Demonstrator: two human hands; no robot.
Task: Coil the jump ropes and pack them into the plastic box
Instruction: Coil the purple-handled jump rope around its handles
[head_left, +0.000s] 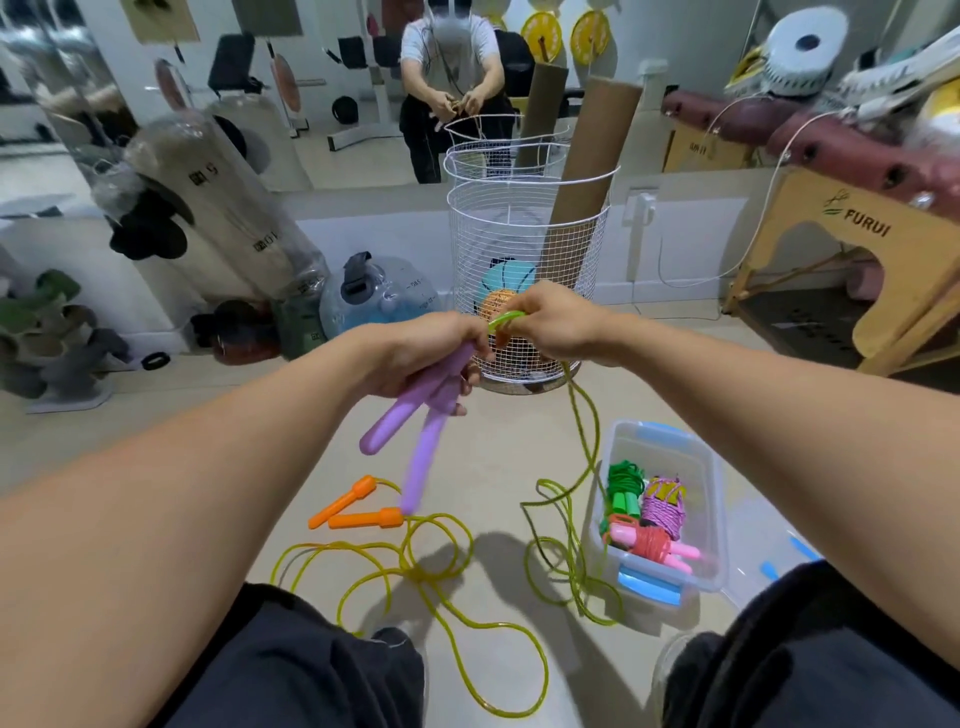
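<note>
My left hand (415, 358) grips two purple jump-rope handles (410, 431) that point down toward the floor. My right hand (545, 322) pinches the green-yellow rope (576, 415) just above them; the rope hangs down and lies in loose loops on the floor beside the box. A second rope with orange handles (358, 509) and a yellow cord (415, 561) sprawls on the floor between my knees. The clear plastic box (711, 499) with blue latches stands at the right and holds three coiled ropes: green, purple and red with pink handles.
A white wire basket (524, 234) with balls and a cardboard tube stands straight ahead. A wooden table (852, 244) is at the right, a wrapped punching bag (218, 208) and water jug at the left. A mirror behind shows a person. Blue lid (795, 551) pieces lie beside the box.
</note>
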